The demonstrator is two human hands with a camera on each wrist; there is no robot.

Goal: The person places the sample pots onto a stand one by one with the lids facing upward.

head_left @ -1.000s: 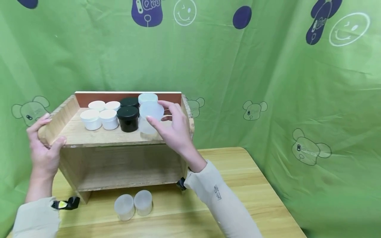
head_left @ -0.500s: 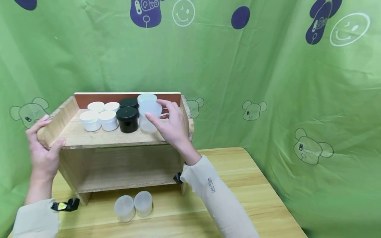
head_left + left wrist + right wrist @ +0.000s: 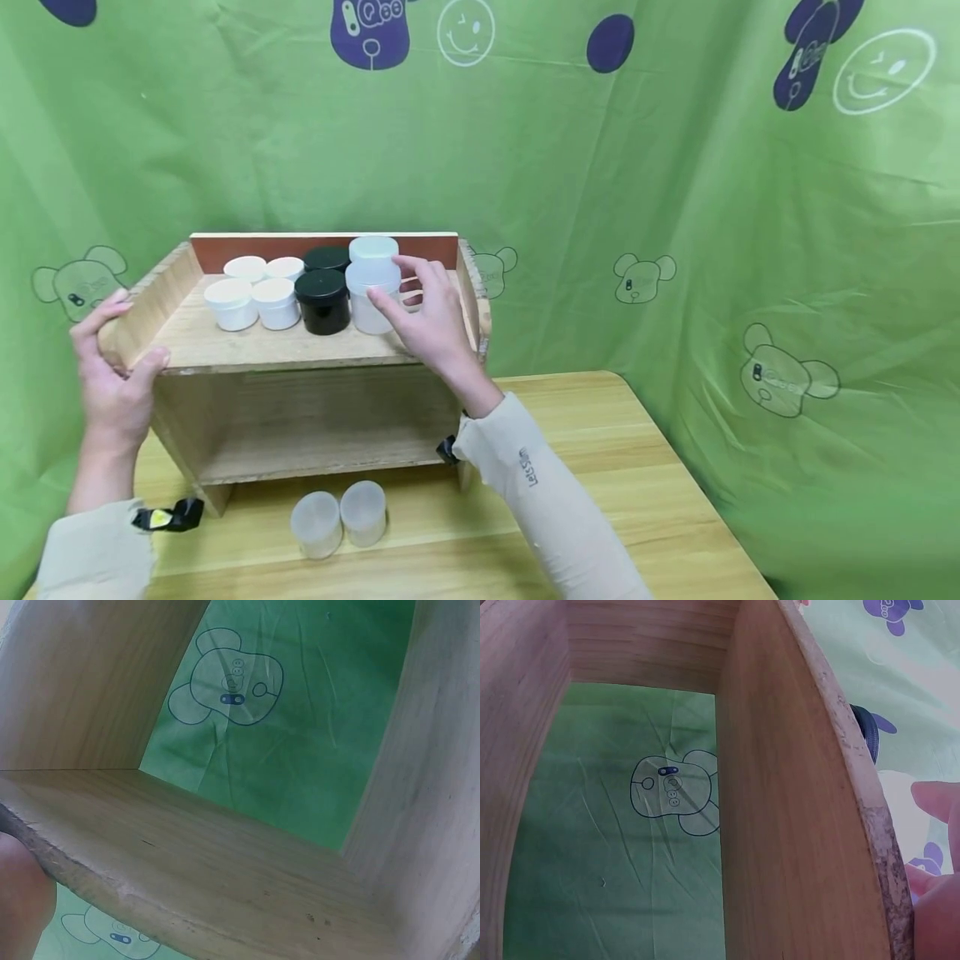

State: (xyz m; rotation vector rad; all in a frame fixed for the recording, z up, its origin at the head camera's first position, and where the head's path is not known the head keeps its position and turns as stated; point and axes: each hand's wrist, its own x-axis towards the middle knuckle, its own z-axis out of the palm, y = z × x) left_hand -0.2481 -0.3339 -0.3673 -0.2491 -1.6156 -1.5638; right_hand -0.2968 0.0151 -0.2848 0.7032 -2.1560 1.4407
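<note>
On the top board of a wooden shelf [image 3: 300, 354], my right hand [image 3: 438, 321] holds a frosted clear jar [image 3: 369, 310] between thumb and fingers. The jar stands upright beside a black lidded jar [image 3: 324, 312], in front of another frosted jar [image 3: 372, 247]. In the right wrist view, fingertips [image 3: 934, 799] and a pale part of the jar [image 3: 901, 806] show past the board's edge. My left hand [image 3: 112, 379] grips the shelf's left side panel [image 3: 146, 308], thumb at the front edge. A bit of that hand [image 3: 22, 896] shows in the left wrist view.
Several white lidded jars [image 3: 231, 307] stand left of the black ones; a second black jar [image 3: 327, 257] is behind. Two frosted cups [image 3: 317, 527] sit on the wooden table [image 3: 585, 500] before the shelf. A green patterned curtain [image 3: 555, 167] encloses the back and sides.
My right hand has shifted slightly left, bringing the frosted jar closer beside the front black jar. My left hand keeps its grip on the side panel.
</note>
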